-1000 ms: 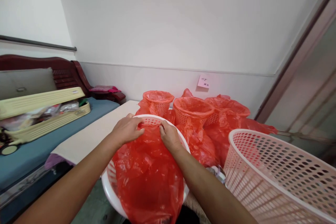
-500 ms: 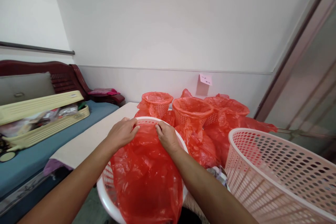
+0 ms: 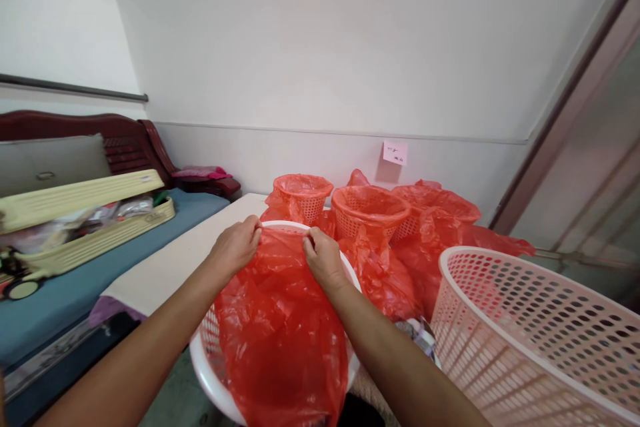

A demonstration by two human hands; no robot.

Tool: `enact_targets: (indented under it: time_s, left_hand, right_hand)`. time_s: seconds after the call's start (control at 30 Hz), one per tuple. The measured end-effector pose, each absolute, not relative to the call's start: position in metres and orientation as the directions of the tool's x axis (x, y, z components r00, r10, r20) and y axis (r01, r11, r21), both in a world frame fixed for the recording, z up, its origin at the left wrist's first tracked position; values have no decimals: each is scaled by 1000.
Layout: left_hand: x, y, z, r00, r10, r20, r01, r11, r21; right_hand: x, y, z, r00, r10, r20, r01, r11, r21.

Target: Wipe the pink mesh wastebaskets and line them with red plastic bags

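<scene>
A red plastic bag [image 3: 283,320] lies draped over a white perforated basket [image 3: 210,367] tilted toward me. My left hand [image 3: 235,247] pinches the bag's top edge at the basket's far rim. Just to its right, my right hand [image 3: 323,257] pinches the same edge. A short stretch of the bag's edge is pulled taut between the two hands. Both forearms reach in from the bottom of the view.
A large pink perforated basket [image 3: 530,327] stands at the right. Behind are several small baskets lined with red bags [image 3: 367,207] on a white table [image 3: 170,260]. A sofa [image 3: 60,280] with a cream case [image 3: 85,213] is on the left; a pink note [image 3: 395,153] hangs on the wall.
Both hands went from lying flat on the bag to pinching its top edge, lifting and stretching it between them at the basket's far rim.
</scene>
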State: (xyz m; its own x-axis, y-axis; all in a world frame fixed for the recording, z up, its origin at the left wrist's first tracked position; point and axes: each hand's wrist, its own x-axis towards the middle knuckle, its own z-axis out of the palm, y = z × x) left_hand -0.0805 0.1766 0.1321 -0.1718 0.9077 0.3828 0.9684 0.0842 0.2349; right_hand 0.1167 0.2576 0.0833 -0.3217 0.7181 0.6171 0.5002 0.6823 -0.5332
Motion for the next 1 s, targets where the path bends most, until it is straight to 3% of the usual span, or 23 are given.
enact_targets:
  time_s: [0.73, 1.0]
  left_hand:
    - [-78, 175, 136, -260, 831, 491, 924, 67, 377]
    - [-84, 174, 133, -267, 792, 549, 931, 64, 360]
  right_hand:
    - [123, 255, 87, -235, 686, 688, 573, 670, -472]
    - [122, 259, 88, -203, 688, 697, 617, 642, -454]
